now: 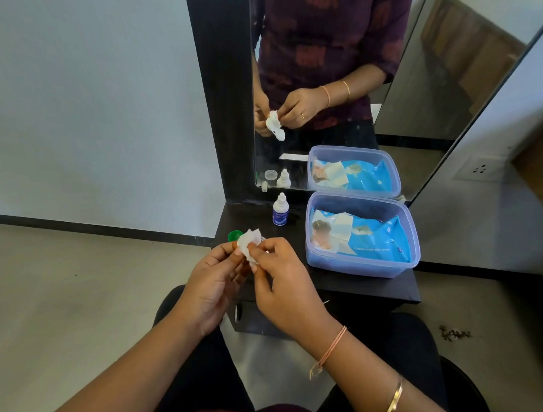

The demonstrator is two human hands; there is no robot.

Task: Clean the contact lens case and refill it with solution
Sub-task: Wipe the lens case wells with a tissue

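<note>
My left hand [212, 280] and my right hand [279, 277] meet above the near left corner of the dark dresser top [345, 280]. Between them is a crumpled white wipe [248, 242]. My right thumb and fingers pinch the wipe, and my left fingertips hold it from the other side. The wipe hides whatever lies inside it, so the lens case body is not plainly visible. A green round cap [234, 235] lies on the dresser just behind the wipe. The small white solution bottle [280, 210] with a blue label stands upright near the mirror.
A clear plastic box [411, 231] holding a blue pack of wet wipes takes up the right half of the dresser top. The mirror [336, 78] behind reflects my hands, a clear cap and the bottle. The floor lies to the left, with my dark-clothed knees below.
</note>
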